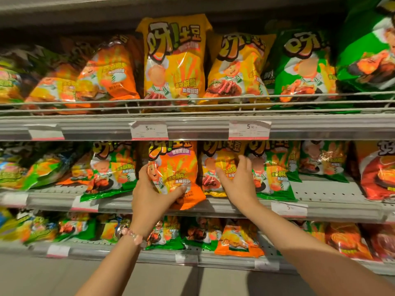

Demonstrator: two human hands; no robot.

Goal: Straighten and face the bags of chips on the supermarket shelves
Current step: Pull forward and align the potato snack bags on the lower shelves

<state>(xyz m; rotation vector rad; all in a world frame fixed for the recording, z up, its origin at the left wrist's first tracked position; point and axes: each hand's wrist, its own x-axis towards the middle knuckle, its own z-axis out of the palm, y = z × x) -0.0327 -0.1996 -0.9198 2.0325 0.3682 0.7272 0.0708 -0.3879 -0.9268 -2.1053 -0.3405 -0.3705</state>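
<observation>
Left hand (150, 194) grip pinching glossy orange foil chip bag (177, 167) at lower left corner, thumb across front. Bag upright on grey metal middle shelf (235, 208), bottom edge overhanging front lip. Right hand (239, 180) grip spread, fingers splayed, in front of shiny yellow foil chip bag (213, 167) just beside orange one (contact unclear). Green foil chip bag (271, 169) just right of that hand. Pink bead bracelet (133, 236) on left wrist. White price tags (149, 130) on shelf edge above.

left hand (152, 194) clasping, right hand (239, 181) spread open
</observation>
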